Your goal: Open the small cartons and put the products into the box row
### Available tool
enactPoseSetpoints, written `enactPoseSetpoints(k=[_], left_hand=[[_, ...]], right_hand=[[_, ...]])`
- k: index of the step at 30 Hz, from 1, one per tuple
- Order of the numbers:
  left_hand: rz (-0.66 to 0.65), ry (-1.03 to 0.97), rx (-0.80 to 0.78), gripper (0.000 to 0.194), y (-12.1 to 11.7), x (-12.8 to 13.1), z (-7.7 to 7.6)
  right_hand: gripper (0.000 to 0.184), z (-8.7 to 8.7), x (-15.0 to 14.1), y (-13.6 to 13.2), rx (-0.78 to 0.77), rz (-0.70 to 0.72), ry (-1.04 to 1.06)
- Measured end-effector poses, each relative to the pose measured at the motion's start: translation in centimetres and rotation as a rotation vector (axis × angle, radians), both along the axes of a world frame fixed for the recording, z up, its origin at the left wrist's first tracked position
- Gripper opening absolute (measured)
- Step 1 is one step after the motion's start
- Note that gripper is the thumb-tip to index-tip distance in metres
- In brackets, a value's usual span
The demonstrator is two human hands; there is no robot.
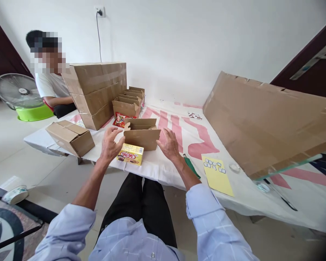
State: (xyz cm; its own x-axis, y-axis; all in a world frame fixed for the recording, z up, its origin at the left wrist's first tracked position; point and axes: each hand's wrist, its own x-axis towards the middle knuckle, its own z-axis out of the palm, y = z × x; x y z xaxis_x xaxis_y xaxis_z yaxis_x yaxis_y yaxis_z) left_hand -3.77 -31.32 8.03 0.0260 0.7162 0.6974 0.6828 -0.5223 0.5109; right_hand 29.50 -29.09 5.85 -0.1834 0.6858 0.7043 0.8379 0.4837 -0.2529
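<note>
A small open cardboard box [142, 139] stands upright on the cloth-covered table, its top flaps raised. My left hand [111, 144] is at its left side, fingers apart and curved toward it, holding nothing. On the other side my right hand [168, 143] has its fingers spread by the box's right edge; whether the fingertips touch the cardboard I cannot tell. Just in front of the box lies a yellow snack carton [130, 154], close to my left hand. Behind the box is a red snack packet [122, 119].
Stacked closed cartons [93, 90] rise at the back left, with a row of open boxes [127, 105] beside them. One closed carton [70, 137] sits front left. A yellow sheet [217, 175], a green tool [191, 166], a knife [281, 195] and a large cardboard panel [266, 119] lie right. A person [53, 83] sits left.
</note>
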Motion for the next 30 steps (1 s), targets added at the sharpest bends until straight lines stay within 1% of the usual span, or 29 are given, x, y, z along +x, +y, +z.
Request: enactPoseSetpoints(k=[2, 5, 7, 10, 12, 15, 17, 21, 26, 28, 30], left_hand=[[-0.087, 0.021, -0.046, 0.033, 2.8, -1.0, 0.7], [-0.248, 0.081, -0.157, 0.048, 6.6, -1.2, 1.6], [-0.344, 0.135, -0.242, 0.056, 8.5, -1.1, 1.9], [-0.445, 0.214, -0.291, 0.059, 10.0, -1.1, 2.0], [-0.462, 0.248, -0.264, 0.059, 10.1, -1.4, 1.6], [-0.44, 0.292, -0.199, 0.058, 9.4, -1.8, 0.8], [-0.424, 0.32, -0.169, 0.06, 8.9, -1.9, 0.3], [-0.38, 0.332, -0.141, 0.055, 8.7, -1.6, -0.4], [-0.315, 0.283, -0.151, 0.048, 8.9, -1.0, -0.9], [-0.311, 0.246, -0.153, 0.045, 8.7, -0.9, -1.2], [-0.335, 0.212, -0.136, 0.044, 8.3, -0.8, -1.5]], right_hand=[[0.062, 1.5, -0.9, 1.5, -0.033, 0.027, -0.052], [0.047, 2.7, -1.8, 2.5, -0.096, 0.109, -0.13], [0.035, 2.6, -2.1, 2.3, -0.099, 0.174, -0.159], [0.034, 1.6, -2.0, 0.9, -0.069, 0.225, -0.171], [0.035, 0.7, -1.8, -0.3, -0.049, 0.247, -0.18], [0.037, -0.6, -1.5, -2.0, -0.009, 0.26, -0.188], [0.038, -1.1, -1.4, -2.6, 0.006, 0.256, -0.182], [0.04, -1.4, -1.4, -2.7, 0.006, 0.242, -0.15], [0.039, -1.7, -1.6, -2.7, 0.061, 0.251, -0.126], [0.037, -1.9, -1.7, -3.1, 0.08, 0.249, -0.125], [0.036, -2.0, -1.8, -3.7, 0.091, 0.256, -0.138]])
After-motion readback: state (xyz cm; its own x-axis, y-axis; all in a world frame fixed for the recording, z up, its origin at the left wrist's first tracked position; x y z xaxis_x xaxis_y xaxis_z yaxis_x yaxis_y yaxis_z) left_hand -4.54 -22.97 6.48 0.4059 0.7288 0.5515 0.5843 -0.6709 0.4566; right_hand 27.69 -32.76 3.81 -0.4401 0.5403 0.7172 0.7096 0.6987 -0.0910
